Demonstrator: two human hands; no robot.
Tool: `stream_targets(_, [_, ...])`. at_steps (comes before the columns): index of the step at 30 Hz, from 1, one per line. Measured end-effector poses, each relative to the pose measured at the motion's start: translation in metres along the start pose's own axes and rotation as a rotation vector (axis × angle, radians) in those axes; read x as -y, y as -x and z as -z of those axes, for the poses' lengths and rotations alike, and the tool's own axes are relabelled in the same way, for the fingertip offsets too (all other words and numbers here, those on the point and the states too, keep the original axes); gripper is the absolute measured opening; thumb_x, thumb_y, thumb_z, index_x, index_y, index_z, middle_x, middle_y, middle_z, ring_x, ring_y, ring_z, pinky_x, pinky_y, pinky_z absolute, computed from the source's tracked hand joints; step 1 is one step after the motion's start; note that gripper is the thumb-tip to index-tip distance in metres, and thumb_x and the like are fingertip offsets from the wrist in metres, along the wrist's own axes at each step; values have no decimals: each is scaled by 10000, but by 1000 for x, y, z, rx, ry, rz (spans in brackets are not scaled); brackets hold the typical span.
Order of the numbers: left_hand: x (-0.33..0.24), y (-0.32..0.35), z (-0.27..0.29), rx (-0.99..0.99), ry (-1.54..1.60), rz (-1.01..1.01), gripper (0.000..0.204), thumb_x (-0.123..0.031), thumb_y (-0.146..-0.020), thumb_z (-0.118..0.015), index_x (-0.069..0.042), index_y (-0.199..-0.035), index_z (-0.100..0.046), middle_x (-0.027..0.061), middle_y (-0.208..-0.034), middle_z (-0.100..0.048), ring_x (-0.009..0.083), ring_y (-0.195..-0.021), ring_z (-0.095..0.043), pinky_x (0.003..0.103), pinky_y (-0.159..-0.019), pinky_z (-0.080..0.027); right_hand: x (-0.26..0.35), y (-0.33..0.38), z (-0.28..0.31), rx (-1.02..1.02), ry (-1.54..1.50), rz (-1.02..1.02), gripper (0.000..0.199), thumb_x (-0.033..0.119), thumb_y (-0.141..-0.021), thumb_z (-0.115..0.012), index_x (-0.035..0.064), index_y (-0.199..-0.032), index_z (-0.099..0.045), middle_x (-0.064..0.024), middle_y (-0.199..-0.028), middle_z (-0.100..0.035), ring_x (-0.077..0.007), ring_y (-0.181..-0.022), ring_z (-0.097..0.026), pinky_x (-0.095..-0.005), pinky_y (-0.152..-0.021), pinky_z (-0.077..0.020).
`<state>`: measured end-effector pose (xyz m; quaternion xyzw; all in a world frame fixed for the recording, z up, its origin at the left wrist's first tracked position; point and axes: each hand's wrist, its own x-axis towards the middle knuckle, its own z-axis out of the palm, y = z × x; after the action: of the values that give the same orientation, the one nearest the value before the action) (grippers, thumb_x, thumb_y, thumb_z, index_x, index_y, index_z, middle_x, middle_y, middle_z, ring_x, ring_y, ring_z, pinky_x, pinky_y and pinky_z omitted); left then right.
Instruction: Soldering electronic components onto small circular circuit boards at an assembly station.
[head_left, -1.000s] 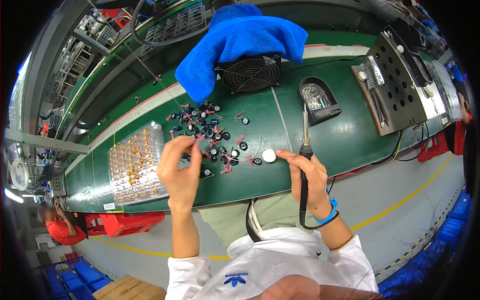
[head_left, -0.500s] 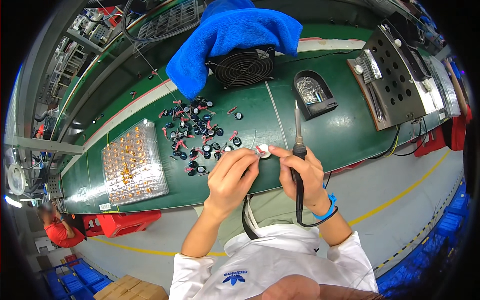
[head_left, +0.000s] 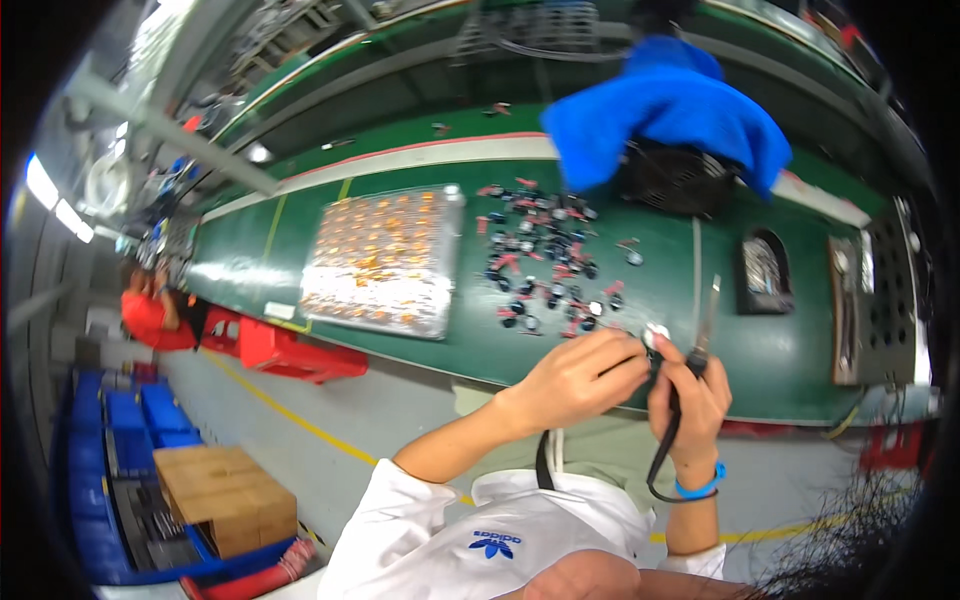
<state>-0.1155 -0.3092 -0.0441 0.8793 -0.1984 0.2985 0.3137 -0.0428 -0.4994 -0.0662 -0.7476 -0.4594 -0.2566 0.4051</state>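
Observation:
My right hand [head_left: 695,400] is wrapped round a soldering iron [head_left: 706,325], its metal tip pointing up and away from me. That hand's index finger touches a small round white-faced component [head_left: 657,336] near the bench's front edge. My left hand [head_left: 590,375] is closed in a pinch at the component's left side, and the fingertips hide where they grip it. Just beyond my left hand lies a loose pile of small dark round components with red leads [head_left: 545,245]. Motion blur softens the finer detail.
Left of the pile, a clear plastic tray [head_left: 385,262] holds orange pieces. A dark fan [head_left: 680,180] under a blue towel [head_left: 670,115], a black bin [head_left: 764,272] of metal bits and a perforated metal stand [head_left: 895,300] stand rightward. Another person [head_left: 155,310] sits far left.
The view has swung left, so bench and hands appear further right. My left hand stays pinched near the white-faced component, and my right hand keeps hold of the soldering iron.

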Motion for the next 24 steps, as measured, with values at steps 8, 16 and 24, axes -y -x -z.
stream_targets(8, [57,36,182,-67,-576,382,235,37,-845,-775,-18,-1071,-743,152,-1051,-741,331,-997,-710,400,-868,-567,1,6,2,13,-156,-124,331,-100,-897,-672,-3,-1196,-568,-232,-1215,-746,-405,-1037,-687,-444,-938,-542])
stream_targets(16, [93,62,196,-68,-682,442,217,-12,-862,-791,-18,-1076,-750,152,-1037,-746,340,-969,-708,405,-855,-570,0,-1,-2,-68,-150,-91,328,-98,-854,-699,-13,-1157,-609,-214,-1205,-753,-347,-839,-652,-398,-753,-544])
stream_targets(24, [68,51,166,-478,162,590,136,124,-912,-707,65,-1030,-735,147,-1140,-699,205,-1028,-697,322,-909,-599,1,1,2,-61,-139,-90,365,-101,-830,-705,-13,-1169,-603,-201,-1198,-759,-323,-801,-663,-386,-713,-546])
